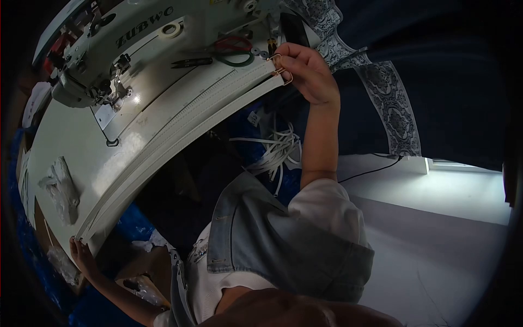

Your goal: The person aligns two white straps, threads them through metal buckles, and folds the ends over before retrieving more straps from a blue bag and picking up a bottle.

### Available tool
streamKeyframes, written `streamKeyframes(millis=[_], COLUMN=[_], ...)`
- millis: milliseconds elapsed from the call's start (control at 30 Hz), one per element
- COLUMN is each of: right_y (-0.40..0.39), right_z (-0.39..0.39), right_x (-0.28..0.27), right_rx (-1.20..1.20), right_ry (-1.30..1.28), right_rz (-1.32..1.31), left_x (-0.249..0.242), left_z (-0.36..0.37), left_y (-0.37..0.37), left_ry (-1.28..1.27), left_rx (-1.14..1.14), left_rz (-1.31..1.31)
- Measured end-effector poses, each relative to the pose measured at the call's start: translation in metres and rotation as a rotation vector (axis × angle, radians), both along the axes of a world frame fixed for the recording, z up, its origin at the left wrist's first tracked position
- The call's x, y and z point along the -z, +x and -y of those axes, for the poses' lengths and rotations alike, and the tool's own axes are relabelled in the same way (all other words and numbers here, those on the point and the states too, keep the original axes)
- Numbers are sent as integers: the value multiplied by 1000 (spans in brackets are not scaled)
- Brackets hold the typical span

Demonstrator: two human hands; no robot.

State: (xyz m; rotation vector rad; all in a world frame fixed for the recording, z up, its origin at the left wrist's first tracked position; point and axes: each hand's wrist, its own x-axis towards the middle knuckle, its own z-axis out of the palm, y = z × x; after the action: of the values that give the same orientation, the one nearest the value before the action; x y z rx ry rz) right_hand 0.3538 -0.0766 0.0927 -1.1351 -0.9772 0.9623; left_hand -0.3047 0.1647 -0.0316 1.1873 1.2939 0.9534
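Note:
A long white strap with a stitched edge is stretched along the front edge of the sewing table. My right hand pinches its far end at a gold-coloured buckle, at the table's right end. Down at the lower left, my left hand has its fingers closed on the strap's other end, by the table edge. Between the hands the strap runs in a curve, close to a measuring scale on the tabletop.
A sewing machine stands at the back left. Red-handled scissors, black thread snips and a tape roll lie behind the strap. A clear plastic bag rests at left. White cords lie tangled below the table.

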Motion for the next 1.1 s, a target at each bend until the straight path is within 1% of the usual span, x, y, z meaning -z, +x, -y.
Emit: streamKeyframes(millis=[233,300,333,400,467,500,533,567,600,633,667,700,733,767,800,833,900,933,1000,1033,1100], right_y=[0,0,1,3,11,14,27,48,43,52,65,73,86,105,119,122,121,122,127,129,134], right_z=[-1,-2,-3,-2,-3,-1,3,9,10,11,13,15,16,22,22,19,17,18,18,18,17], right_x=[1,1,1,2,8,12,18,32,36,32,42,32,40,57,69,70,71,74,79,80,80], right_rx=[15,17,8,-13,-32,22,12,167,285,210,244,40,106,68,44,8,-106,-119,35,28,-152], right_ry=[3,6,1,-5,17,21,0,-111,-29,-101,-45,-141,-146,-89,-38,-39,-54,-55,-107,-106,-96], right_rz=[22,29,28,26,-10,-40,-89,-22,-46,-28,31,-95,-100,-123,-144,-134,-200,-198,-103,-97,-159], left_x=[5,5,7,13,6,31,1,-27,-43,-61,-74,-78,-89,-96,-100,-103,-109,-109,-111,-111,-111], left_z=[-5,-4,-7,-13,-7,-10,5,15,22,31,37,38,43,46,48,50,50,51,54,55,56], left_y=[-10,-7,-12,-28,-8,-26,9,38,58,74,86,91,99,107,113,117,125,127,133,135,138], left_ry=[1,-4,-3,-22,-13,522,60,24,40,4,14,56,75,87,93,100,91,94,74,77,48], left_rx=[37,18,14,122,11,144,-45,132,121,76,50,96,150,185,234,198,271,259,289,282,286], left_rz=[-17,83,83,150,-3,-547,-79,33,5,50,102,161,180,202,231,238,249,251,270,275,251])
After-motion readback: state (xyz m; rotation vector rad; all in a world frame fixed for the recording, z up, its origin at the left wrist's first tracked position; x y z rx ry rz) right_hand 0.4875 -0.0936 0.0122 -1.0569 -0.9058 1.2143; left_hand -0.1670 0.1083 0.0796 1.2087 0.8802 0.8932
